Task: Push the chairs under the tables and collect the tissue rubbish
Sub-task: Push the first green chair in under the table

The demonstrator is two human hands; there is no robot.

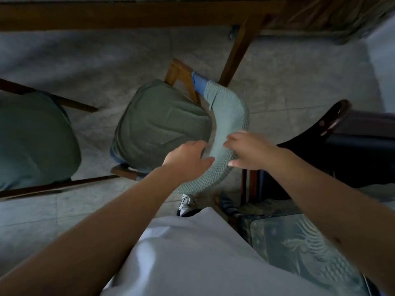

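Gripping the curved backrest (226, 133) of the chair (162, 124), both hands sit side by side on its near end: the left hand (188, 161) has its fingers curled over the inner edge and thumb laid along the top, and the right hand (250, 149) pinches the outer edge with bent fingers. The chair stands in the middle of the floor (74, 60), short of the table (128, 16), whose wooden rail runs along the top and whose leg (239, 52) slants down just beside the backrest's far end. A second chair (32, 142) stands well apart to the left. Close on the right are a dark glossy seat (333, 133) and, below it, a patterned cushion (299, 244). A shoe (187, 205) shows under the backrest.

Both chairs have rounded green fabric seats on brown wood frames; the backrest wears a paler, waffle-knit cover with a blue patch at its far end. The floor is grey, mottled tile. No tissue can be made out.
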